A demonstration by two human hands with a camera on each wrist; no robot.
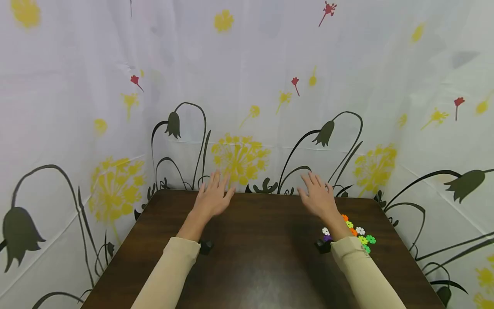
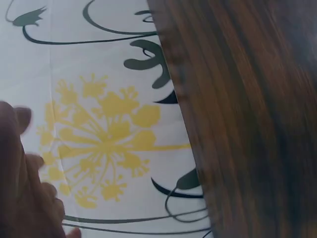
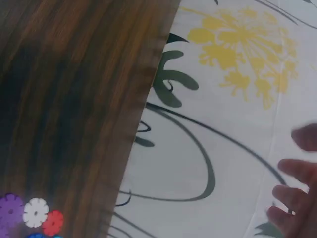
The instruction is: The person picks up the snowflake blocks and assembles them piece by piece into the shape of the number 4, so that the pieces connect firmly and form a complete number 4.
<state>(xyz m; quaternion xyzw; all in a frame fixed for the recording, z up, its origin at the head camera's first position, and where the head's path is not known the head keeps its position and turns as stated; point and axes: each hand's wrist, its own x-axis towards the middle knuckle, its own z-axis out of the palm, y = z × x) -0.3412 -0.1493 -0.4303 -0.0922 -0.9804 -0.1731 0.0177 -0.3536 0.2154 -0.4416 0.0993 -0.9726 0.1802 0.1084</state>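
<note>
Above the far part of the dark wooden table (image 1: 247, 240), my left hand (image 1: 213, 198) reaches forward with its fingers extended and nothing in it. Part of that left hand (image 2: 27, 193) shows at the edge of the left wrist view. My right hand (image 1: 319, 198) is held out likewise, fingers spread and holding nothing; the right wrist view catches its fingers (image 3: 297, 171). Nearest to it are several small notched plastic discs (image 1: 360, 231) in orange, yellow, green, white and purple, on the table's right side. My right forearm hides some of them. A purple disc (image 3: 11, 210) and a white disc (image 3: 35, 212) lie side by side.
A white curtain (image 1: 247, 77) printed with yellow blooms and dark drooping flowers hangs behind the table and along both sides. The table's far edge (image 1: 266, 194) runs just under the hands. Dark wrist mounts (image 1: 206, 247) are on both arms.
</note>
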